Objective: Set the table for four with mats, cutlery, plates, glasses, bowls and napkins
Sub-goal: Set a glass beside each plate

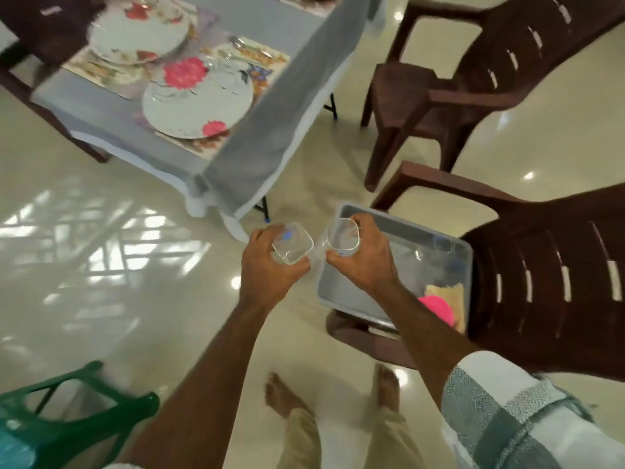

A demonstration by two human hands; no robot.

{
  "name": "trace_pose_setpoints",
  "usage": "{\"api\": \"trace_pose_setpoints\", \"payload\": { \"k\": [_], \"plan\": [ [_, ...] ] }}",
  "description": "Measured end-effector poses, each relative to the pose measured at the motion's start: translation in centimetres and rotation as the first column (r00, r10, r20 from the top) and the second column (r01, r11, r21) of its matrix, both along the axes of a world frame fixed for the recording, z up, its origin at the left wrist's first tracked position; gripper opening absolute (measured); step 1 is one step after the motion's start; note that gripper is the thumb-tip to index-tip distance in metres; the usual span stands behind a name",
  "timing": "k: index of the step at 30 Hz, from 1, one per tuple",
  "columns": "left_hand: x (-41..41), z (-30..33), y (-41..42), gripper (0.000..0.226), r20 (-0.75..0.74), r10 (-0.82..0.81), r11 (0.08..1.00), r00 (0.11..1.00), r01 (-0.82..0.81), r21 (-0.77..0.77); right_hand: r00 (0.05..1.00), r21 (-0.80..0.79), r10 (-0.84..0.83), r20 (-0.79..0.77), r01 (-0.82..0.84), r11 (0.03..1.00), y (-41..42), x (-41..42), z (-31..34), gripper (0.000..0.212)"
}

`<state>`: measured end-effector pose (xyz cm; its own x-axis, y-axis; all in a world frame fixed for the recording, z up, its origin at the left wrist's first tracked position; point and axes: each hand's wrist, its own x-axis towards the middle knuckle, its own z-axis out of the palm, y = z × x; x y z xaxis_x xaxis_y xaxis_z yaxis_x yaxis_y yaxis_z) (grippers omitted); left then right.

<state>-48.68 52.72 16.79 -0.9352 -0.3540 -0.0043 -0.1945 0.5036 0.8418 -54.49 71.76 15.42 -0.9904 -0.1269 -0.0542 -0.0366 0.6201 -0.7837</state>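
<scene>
Glossy cream floor tiles [101, 265] run under everything. Nearest, two bare feet and a green stool [67, 414] at lower left. Both hands are grasping glassware: the left hand [270, 265] holds one clear glass [292, 245], the right hand [365, 255] grips a second glass [340, 236], the two almost touching over the floor. Just beside them a grey tub [389, 313] sits on a brown chair [541, 282]; inside lie a pink item, a tan cloth and more clear glassware, too blurred to count. Farther off, the grey-clothed surface [270, 113] carries two flowered plates [199, 99] on mats [111, 76], with cutlery [243, 49] beside them. A second brown chair [473, 79] stands nearby.
</scene>
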Motion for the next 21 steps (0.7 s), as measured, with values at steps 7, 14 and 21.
{"api": "trace_pose_setpoints", "payload": {
  "k": [7, 14, 21],
  "plan": [
    [1.7, 4.2, -11.2, 0.065, -0.039, 0.166, 0.985, 0.985, -0.168, -0.049, 0.993, 0.022, 0.101, -0.061, -0.100, 0.995, -10.7, -1.4, 3.7, 0.059],
    [-1.7, 6.9, -18.5, 0.069, -0.030, 0.202, 0.971, 0.979, -0.205, -0.125, 0.973, -0.023, 0.176, -0.149, -0.182, 0.983, -18.3, -7.1, 6.7, 0.061],
    [-9.7, 8.0, -24.3, 0.071, -0.099, 0.253, 0.958, 0.962, -0.264, -0.114, 0.954, -0.003, 0.221, -0.202, -0.227, 0.974, -25.1, -17.3, 7.2, 0.065]
  ]
}}
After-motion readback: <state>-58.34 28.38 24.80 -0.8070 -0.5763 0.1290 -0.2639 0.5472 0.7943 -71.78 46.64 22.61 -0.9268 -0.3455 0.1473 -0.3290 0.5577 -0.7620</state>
